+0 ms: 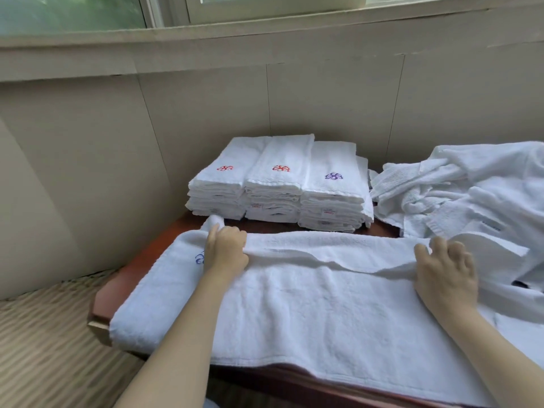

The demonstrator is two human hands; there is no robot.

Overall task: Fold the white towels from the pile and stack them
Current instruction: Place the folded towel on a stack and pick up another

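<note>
Left hand (226, 251): fingers curled, gripping towel (294, 304) fold. Right hand (447, 269): fingers bent, holding same fold. Beyond fingers: folded stacks (276, 184), panelled wall (206, 107), window (73, 13). Beneath: red-brown table (123, 284).

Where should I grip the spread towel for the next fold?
The towel lies flat lengthwise on the table, so pinch its doubled-over far edge near each end, reaching from the near side; that raised ridge gives fingers purchase.
</note>
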